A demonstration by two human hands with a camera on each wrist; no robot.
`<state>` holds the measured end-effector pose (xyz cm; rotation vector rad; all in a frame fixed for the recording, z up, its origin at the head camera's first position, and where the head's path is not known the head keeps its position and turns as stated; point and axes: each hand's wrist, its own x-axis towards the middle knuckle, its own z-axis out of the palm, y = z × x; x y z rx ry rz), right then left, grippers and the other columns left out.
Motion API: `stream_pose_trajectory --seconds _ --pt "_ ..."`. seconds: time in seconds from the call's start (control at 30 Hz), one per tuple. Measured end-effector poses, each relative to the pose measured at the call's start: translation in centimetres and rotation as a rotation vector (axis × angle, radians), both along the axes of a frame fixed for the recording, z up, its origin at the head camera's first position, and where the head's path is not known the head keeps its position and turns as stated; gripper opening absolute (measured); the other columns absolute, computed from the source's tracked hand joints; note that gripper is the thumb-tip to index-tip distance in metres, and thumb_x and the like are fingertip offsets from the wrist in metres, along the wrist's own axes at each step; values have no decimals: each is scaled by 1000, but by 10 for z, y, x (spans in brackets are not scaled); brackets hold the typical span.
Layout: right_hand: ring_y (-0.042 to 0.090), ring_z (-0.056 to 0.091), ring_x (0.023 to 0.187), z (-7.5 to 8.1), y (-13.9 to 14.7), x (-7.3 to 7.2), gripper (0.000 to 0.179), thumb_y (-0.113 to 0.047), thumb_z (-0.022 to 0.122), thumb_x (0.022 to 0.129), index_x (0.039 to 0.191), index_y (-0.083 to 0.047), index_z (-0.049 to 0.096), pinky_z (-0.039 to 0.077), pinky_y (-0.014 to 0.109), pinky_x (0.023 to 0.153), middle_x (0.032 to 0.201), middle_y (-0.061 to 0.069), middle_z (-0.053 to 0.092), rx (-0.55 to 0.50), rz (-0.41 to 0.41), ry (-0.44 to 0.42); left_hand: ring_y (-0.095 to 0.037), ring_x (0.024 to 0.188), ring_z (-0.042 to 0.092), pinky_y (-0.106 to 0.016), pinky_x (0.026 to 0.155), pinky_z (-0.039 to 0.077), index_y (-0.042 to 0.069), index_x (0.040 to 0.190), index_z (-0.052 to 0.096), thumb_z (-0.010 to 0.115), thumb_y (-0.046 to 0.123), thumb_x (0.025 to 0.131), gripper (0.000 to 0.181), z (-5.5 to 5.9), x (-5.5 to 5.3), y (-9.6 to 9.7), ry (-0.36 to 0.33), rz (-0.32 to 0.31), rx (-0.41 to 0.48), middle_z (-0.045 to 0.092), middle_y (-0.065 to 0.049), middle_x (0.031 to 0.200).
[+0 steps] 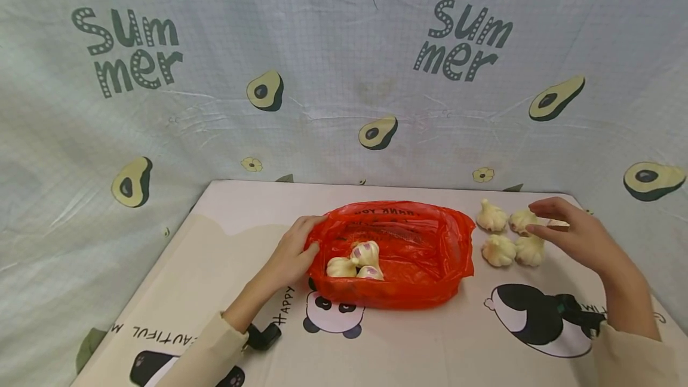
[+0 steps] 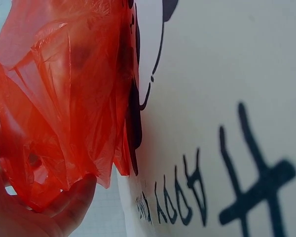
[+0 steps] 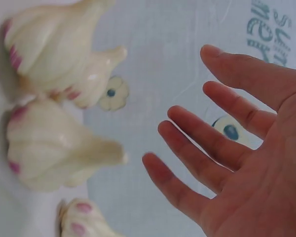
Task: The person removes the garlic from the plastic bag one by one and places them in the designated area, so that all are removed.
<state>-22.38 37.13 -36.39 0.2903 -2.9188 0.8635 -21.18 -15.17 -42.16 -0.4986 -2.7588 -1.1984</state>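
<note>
Clock per head view, 12 = far side. Left hand (image 1: pixel 292 249) is at the bag's 9 o'clock, thumb and fingers pinching the rim of the red plastic bag (image 1: pixel 387 295), which sits mouth up on the panda-print table cover (image 1: pixel 408 348). Film looks thin, crinkly, near weightless — expect it to fold or drag if bumped, maybe tear if yanked. Gathered rim is the right hold. Inside, toward its 8 o'clock, three garlic bulbs (image 1: pixel 366 254) lie bunched and touching; they should ballast that end a little. Outside at the bag's 3 o'clock: four loose garlic bulbs (image 1: pixel 498 251) in a tight cluster. They look light and firm with smooth, rounded sides, so fingertips could skid on the bulge and they'd likely roll if nudged. Take the fat body, thumb and fingers opposed; neck is handy but probably the weaker grip. Can't tell real from moulded — if real, go easy, skin may flake. Right hand (image 1: pixel 583 235) is at the cluster's 3 o'clock, fingers spread and slightly bent, nothing held; right wrist view shows them near the bulbs, apart.
</note>
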Motion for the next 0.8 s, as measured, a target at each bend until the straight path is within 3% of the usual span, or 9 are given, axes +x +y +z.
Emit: stream_pose_trajectory --seconds 0.1,0.2,0.27,0.3,0.4,0.5,0.6,0.7,0.8 --pt "2 57 112 2 -8 0 51 -28 72 97 135 1 55 39 -4 78 133 27 60 -33 32 48 -33 137 53 -56 108 53 12 151 49 53 8 99 52 0 1 0 -6 2 4 51 -12 150" --pt "-24 42 101 3 -17 1 50 -23 74 96 135 2 55 37 -7 81 131 26 61 -75 58 72 -33 138 53 -56 108 53 13 151 49 53 8 99 52 -1 1 0 -10 6 8 50 -12 151" --pt "-25 42 100 5 -23 1 51 -23 73 96 136 2 54 37 -7 81 132 26 60 -88 60 72 -33 138 53 -56 108 52 13 151 49 53 8 99 53 -1 1 0 -6 6 9 50 -12 151" --pt "-19 48 103 5 -26 2 51 -24 73 96 136 2 54 37 -7 81 132 26 60 -91 59 71 -33 138 53 -56 109 52 13 151 49 53 7 99 52 -1 1 0 -2 5 10 50 -12 150" --pt "11 61 112 8 -35 4 50 -25 71 97 136 1 54 36 -7 81 133 25 60 -85 52 74 -33 137 53 -56 109 52 12 150 50 52 6 99 52 -1 0 0 9 5 10 51 -12 149" --pt "40 60 115 12 -44 6 47 -25 71 97 134 0 56 36 -6 82 131 23 62 -75 60 101 -33 137 53 -55 109 52 12 149 51 51 5 99 51 -1 -1 1 15 6 11 52 -12 149" --pt "12 65 111 16 -53 9 43 -24 74 96 131 -3 59 36 -6 84 128 20 66 -71 81 151 -33 137 53 -56 108 52 12 150 51 52 5 99 52 0 -1 1 14 10 13 52 -12 149" --pt "-21 50 101 20 -62 10 41 -22 76 94 129 -5 61 37 -6 85 126 18 68 -80 102 198 -34 138 53 -56 108 53 12 150 51 52 5 98 52 1 0 1 13 17 13 51 -13 150" --pt "-28 43 100 24 -72 12 41 -21 76 94 129 -6 61 36 -7 85 125 18 68 -100 121 224 -34 138 53 -56 109 52 12 150 51 53 6 99 51 3 1 1 15 21 14 52 -12 150"
